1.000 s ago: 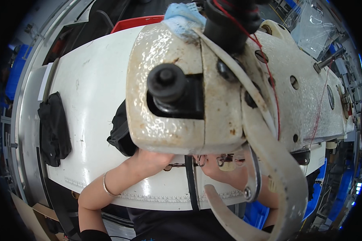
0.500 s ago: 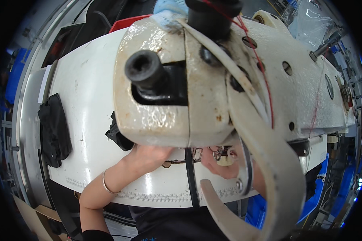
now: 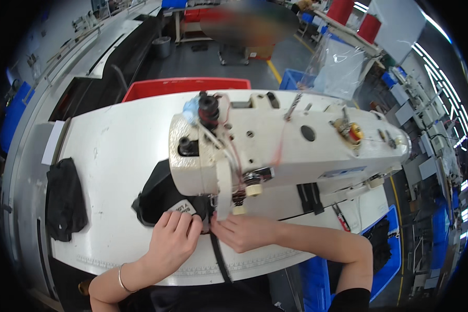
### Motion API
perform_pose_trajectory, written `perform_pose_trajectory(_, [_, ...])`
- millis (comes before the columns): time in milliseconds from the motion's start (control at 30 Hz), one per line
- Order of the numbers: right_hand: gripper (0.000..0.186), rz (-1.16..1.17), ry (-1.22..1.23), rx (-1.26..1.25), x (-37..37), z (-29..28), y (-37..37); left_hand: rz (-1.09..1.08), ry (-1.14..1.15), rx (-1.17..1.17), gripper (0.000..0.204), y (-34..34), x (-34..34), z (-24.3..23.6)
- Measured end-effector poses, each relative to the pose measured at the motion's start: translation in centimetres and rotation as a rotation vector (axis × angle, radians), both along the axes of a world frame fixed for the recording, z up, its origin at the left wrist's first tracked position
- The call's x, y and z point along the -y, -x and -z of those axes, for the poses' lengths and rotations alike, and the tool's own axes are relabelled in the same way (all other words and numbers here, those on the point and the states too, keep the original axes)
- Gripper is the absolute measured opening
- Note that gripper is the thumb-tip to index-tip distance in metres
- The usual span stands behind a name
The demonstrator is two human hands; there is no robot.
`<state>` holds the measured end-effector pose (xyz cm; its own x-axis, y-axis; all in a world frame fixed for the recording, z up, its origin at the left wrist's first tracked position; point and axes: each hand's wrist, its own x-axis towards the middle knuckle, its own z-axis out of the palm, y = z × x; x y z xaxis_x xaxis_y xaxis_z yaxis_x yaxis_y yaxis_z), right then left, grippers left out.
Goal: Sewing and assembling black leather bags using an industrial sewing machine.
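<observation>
A white sewing machine (image 3: 291,140) stands over the white table, its needle end at the left. Under the needle end lies a dark cloth piece (image 3: 158,187) with a white printed label (image 3: 183,207). My left hand (image 3: 174,239) has its fingers curled on the near edge of this cloth. Close by on the right, my right hand (image 3: 244,232) pinches at a narrow black strip (image 3: 221,257), just below the presser area. The strip runs from there toward the table's front edge. Both sets of fingertips are partly hidden.
Another black cloth piece (image 3: 67,200) lies at the table's left edge. Right of my hands are two short black strips (image 3: 309,198) and red-handled snips (image 3: 342,218). A blue bin (image 3: 392,244) holds dark cloth at right; a red bin (image 3: 187,86) stands behind the table.
My view has drawn back from the machine head, so both hands and the labelled cloth now show beside it. Both hands stay close together near the needle.
</observation>
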<state>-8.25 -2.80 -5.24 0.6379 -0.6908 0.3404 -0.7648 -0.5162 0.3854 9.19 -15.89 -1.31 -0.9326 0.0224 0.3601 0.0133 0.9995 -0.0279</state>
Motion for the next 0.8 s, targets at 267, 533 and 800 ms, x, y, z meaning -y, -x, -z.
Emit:
perform_pose_trajectory(267, [0.023,0.183,-0.077,0.597,-0.4,2.5,-1.1,0.022,-0.359,-0.023,0.020,0.3,0.8,1.2])
perform_pose_trajectory(533, [0.024,0.192,-0.052,0.382,-0.7,2.0,-0.5,0.073,-0.355,-0.019,0.033,1.6,1.1,3.2])
perform_pose_trajectory(800, [0.014,0.153,-0.100,0.356,-1.8,2.1,-0.8,0.204,-0.313,-0.015,0.033,1.9,2.2,1.0])
